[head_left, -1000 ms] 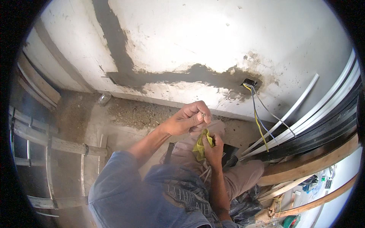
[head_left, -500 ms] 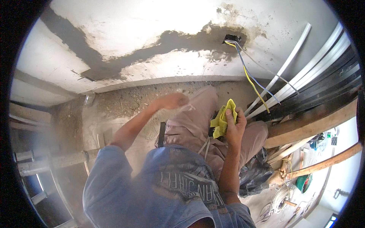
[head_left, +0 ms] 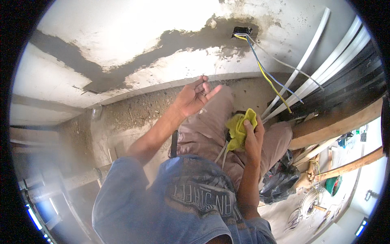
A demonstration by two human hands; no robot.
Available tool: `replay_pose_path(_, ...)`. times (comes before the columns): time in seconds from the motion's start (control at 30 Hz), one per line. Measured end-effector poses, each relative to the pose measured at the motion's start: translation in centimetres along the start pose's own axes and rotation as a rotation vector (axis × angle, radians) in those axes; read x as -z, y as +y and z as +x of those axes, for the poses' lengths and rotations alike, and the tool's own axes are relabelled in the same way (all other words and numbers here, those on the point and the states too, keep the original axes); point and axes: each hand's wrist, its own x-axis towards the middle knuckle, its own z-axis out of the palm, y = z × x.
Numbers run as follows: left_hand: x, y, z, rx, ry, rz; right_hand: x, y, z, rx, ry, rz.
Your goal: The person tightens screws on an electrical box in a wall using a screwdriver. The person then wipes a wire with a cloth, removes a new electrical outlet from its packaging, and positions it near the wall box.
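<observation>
My left hand (head_left: pixel 197 95) is raised above my pink-trousered left thigh, fingers apart and partly bent; a small shiny spot among them is too small to make out. My right hand (head_left: pixel 254 136) grips a crumpled yellow cloth (head_left: pixel 239 128) over my lap, thumb on top. Beyond them is the white wall (head_left: pixel 97 32) with a band of dark grey plaster (head_left: pixel 138 61) and a recessed box (head_left: pixel 239 30), from which yellow, blue and grey wires (head_left: pixel 268 77) hang to the right of my hands.
Several white tubes (head_left: pixel 304 61) and black lengths lean at the right by timber boards (head_left: pixel 333 128). A black plastic bag (head_left: pixel 278 183), a green container (head_left: pixel 332 185) and a cable coil (head_left: pixel 310 203) lie at lower right. Blurred frames (head_left: pixel 55 209) stand at left.
My left hand has parted from the cloth side, moved leftward and up, and its pinched fingers have spread. My right hand has shifted rightward and up with the cloth. The view has tilted.
</observation>
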Motion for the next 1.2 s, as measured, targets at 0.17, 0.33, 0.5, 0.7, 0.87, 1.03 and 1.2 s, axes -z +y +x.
replay_pose_path(0.17,-0.7,-2.5,-0.6,0.012,-0.203,-0.272,-1.7,-2.7,0.4,0.2,-0.059,-0.228)
replay_pose_path(0.33,-0.9,-4.1,0.2,-0.055,-0.168,-0.115,-4.8,-5.8,1.0,0.559,-0.042,-0.387)
replay_pose_path(0.5,0.3,-6.3,0.0,-0.11,-0.157,0.257,-5.5,-2.1,1.6,0.525,-0.12,-0.562)
replay_pose_path(0.7,3.7,-8.5,0.8,-0.15,-0.045,0.503,-3.9,1.8,1.3,0.457,-0.086,-0.603)
replay_pose_path(0.87,3.5,-10.0,-0.4,-0.493,0.108,1.551,-2.3,1.9,0.8,0.396,0.004,-0.51)
replay_pose_path(1.03,4.0,-12.3,0.0,-0.518,-0.044,1.739,0.5,0.5,-0.3,0.296,0.076,-0.386)
replay_pose_path(1.2,6.2,-13.8,0.5,-0.239,-0.259,1.355,3.0,2.4,-1.6,0.015,-0.053,0.249)
